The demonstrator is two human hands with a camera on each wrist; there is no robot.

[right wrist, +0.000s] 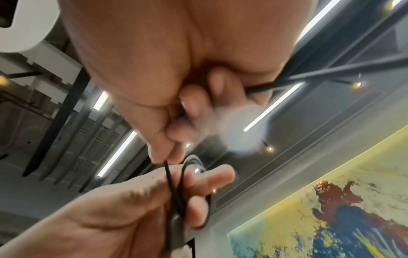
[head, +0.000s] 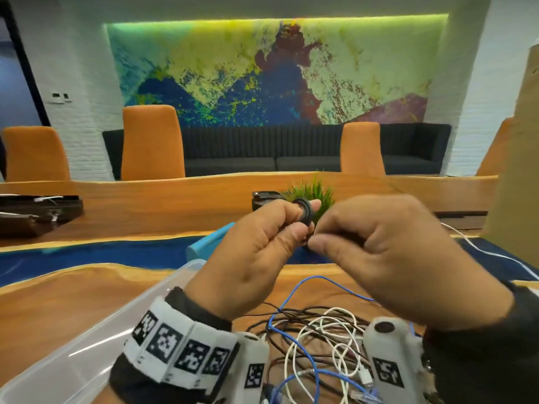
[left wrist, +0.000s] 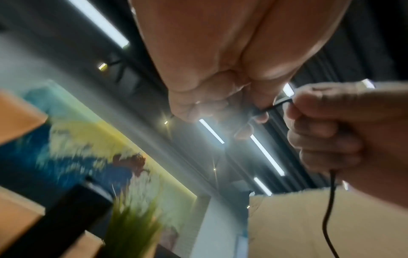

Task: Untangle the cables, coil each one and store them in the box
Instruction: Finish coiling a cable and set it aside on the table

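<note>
Nearest me, the tangle of cables (head: 315,339) is lying on the counter (head: 58,304) at six o'clock, the clear box (head: 96,336) at eight. Above it, my left hand (head: 256,252) is gripping the black cable (head: 304,212), already coiling, while my right hand (head: 388,258) is pinching its free end. I'm judging even loops and light tension will be working best.

no words, brands or numbers can be read anywhere. the only signs are black-and-white square code markers (head: 163,342) on the white wrist bands (head: 186,345) and wrist camera housings (head: 390,354).
</note>
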